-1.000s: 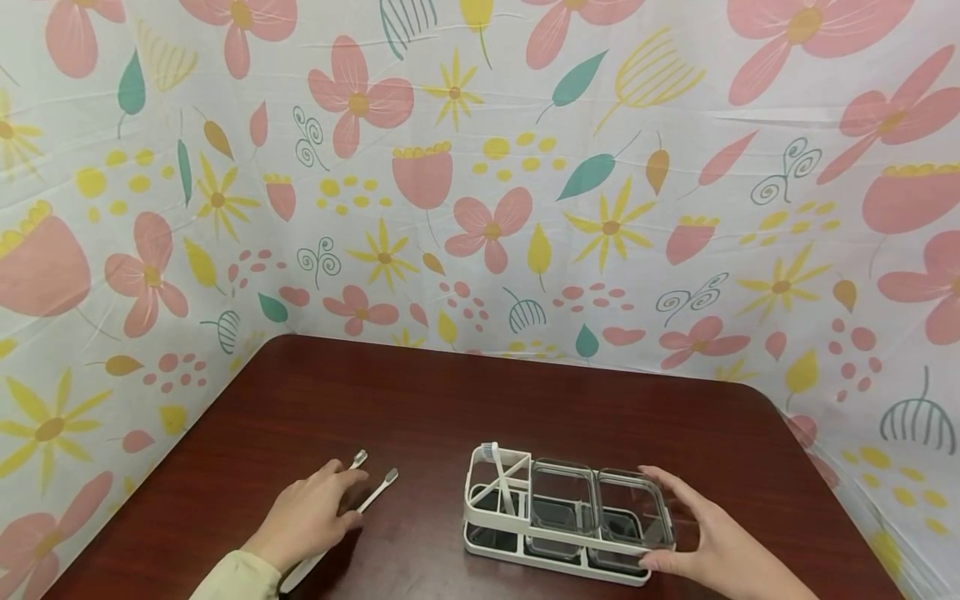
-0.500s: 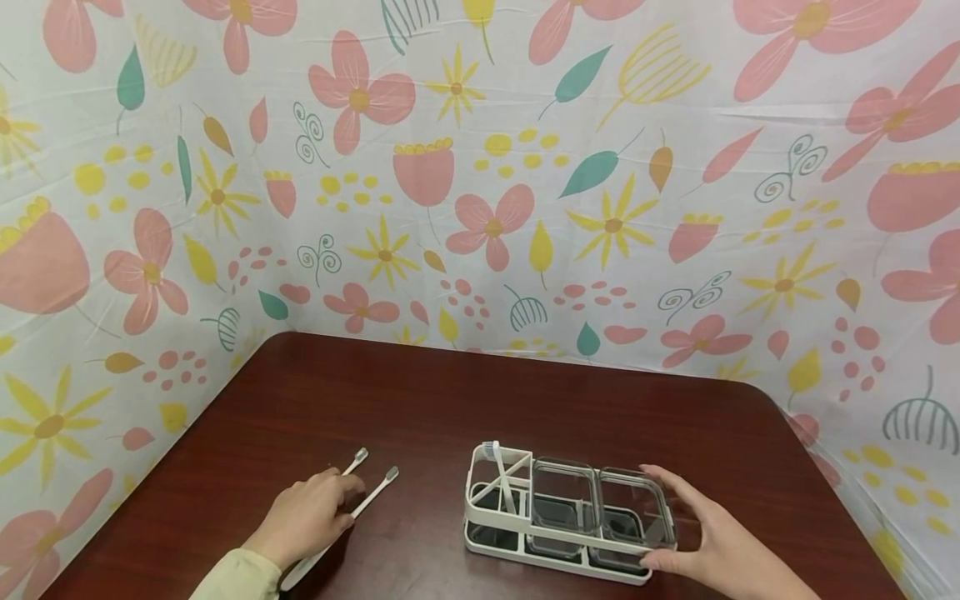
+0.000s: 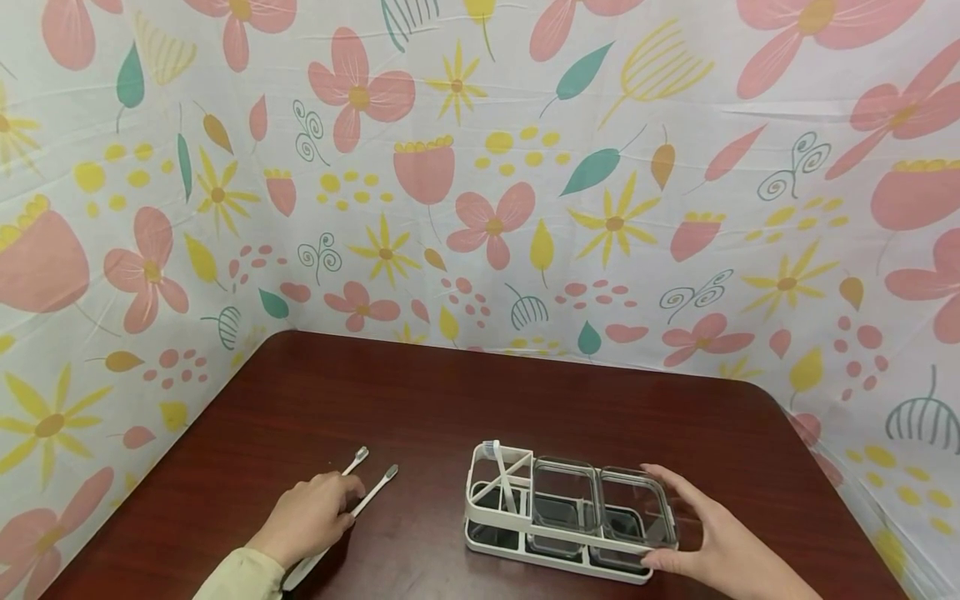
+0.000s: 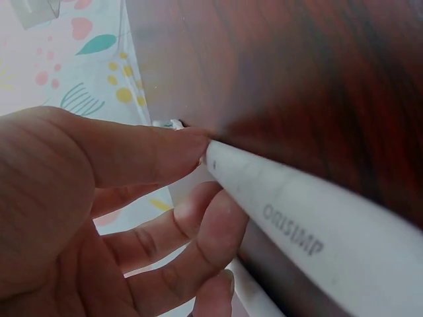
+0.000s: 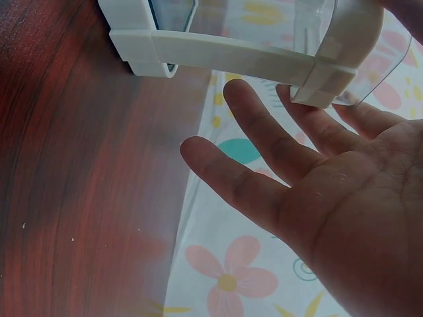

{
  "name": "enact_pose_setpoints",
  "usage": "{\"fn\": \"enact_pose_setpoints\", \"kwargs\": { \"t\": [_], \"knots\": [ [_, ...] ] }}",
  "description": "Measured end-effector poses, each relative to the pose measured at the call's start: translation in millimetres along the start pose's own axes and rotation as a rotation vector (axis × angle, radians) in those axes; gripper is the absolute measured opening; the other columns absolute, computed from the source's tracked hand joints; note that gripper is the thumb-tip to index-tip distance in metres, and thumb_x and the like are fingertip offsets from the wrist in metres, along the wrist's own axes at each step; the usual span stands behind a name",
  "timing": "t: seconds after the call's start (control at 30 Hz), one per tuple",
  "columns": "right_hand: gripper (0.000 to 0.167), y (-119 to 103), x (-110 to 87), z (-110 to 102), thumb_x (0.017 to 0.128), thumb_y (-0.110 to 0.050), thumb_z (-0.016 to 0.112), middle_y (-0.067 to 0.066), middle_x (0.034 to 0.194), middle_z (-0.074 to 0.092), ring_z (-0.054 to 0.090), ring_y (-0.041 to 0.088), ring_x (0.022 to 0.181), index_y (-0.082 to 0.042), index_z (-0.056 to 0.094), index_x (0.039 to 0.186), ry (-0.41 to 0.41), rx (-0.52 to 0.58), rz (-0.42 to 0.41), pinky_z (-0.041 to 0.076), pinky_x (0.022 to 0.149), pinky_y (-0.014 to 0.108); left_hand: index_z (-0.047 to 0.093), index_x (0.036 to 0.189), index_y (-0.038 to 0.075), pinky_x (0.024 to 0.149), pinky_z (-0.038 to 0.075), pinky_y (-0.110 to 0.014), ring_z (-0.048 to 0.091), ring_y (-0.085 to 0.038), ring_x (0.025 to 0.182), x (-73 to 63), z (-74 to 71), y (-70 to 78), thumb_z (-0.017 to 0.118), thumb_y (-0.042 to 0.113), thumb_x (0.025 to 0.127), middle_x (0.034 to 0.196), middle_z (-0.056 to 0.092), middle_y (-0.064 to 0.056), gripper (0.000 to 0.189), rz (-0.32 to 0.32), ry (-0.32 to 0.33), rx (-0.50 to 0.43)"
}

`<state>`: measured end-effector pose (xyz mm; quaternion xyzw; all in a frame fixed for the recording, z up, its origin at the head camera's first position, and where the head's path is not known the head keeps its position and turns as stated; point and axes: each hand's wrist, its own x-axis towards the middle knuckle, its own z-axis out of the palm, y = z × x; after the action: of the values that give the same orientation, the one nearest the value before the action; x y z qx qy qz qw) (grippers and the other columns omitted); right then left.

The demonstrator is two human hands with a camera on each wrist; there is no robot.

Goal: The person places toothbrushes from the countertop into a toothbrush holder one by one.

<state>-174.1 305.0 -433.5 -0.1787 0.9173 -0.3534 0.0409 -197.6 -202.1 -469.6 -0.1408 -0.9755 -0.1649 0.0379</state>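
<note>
L grip (image 3: 311,517) pinches toothbrush (image 3: 372,493), R grip (image 3: 712,542) holds rack (image 3: 577,537); room btwn, table far edge (image 3: 487,357) well off.

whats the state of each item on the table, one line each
holder: upright on the table, end held by right grip
clear cups: side by side in holder
toothbrush in holder: leaning, bristle end up
toothbrush nearer holder: pinched by left grip
farther toothbrush: partly hidden, unclear whether held

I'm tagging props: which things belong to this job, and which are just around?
Seemingly in use:
toothbrush pinched by left hand
second toothbrush beside it
rack held by right hand
leaning toothbrush and clear cups inside it

Just around:
table
floral backdrop
</note>
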Motion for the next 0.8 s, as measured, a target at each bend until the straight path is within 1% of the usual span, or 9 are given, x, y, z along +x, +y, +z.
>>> {"fn": "enact_pose_setpoints", "kwargs": {
  "t": [0.23, 0.5, 0.73, 0.8],
  "knots": [
    [0.087, 0.4, 1.0, -1.5, 0.082, -0.038, 0.080, 0.012, 0.149, 0.040, 0.040, -0.008, 0.121, -0.017, 0.033, 0.153, -0.018, -0.002, 0.010, 0.049, 0.081, 0.029, 0.064, 0.082, 0.024, 0.049, 0.040, -0.034, 0.048, -0.006, 0.058, -1.3, 2.0, 2.8, 0.081, 0.009, 0.072, 0.067, 0.047, 0.015, 0.025, 0.002, 0.017, 0.008],
    [0.087, 0.6, 0.3, -0.5, 0.082, -0.036, 0.080, 0.012, 0.148, 0.041, 0.039, -0.010, 0.121, -0.016, 0.034, 0.153, -0.012, 0.005, 0.004, 0.049, 0.081, 0.028, 0.061, 0.084, 0.023, 0.046, 0.038, -0.035, 0.046, -0.008, 0.052, -2.3, 4.0, 7.9, 0.076, 0.006, 0.071, 0.061, 0.046, 0.017, 0.026, 0.000, 0.010, -0.002],
    [0.087, 0.8, -0.5, 1.6, 0.081, -0.037, 0.081, 0.010, 0.146, 0.043, 0.040, -0.009, 0.121, -0.016, 0.036, 0.152, 0.010, -0.007, -0.006, 0.048, 0.082, 0.028, 0.059, 0.083, 0.023, 0.046, 0.037, -0.034, 0.045, -0.008, 0.053, -1.7, 5.5, 10.1, 0.075, 0.005, 0.070, 0.062, 0.045, 0.017, 0.028, 0.004, -0.001, 0.002],
    [0.087, 0.9, -0.5, 1.4, 0.081, -0.037, 0.081, 0.010, 0.146, 0.043, 0.039, -0.010, 0.121, -0.016, 0.035, 0.152, 0.006, -0.005, -0.004, 0.048, 0.082, 0.029, 0.059, 0.083, 0.023, 0.046, 0.037, -0.035, 0.045, -0.009, 0.053, -1.4, 5.4, 10.6, 0.075, 0.004, 0.069, 0.062, 0.045, 0.016, 0.028, 0.002, -0.002, 0.003]
  ]
}}
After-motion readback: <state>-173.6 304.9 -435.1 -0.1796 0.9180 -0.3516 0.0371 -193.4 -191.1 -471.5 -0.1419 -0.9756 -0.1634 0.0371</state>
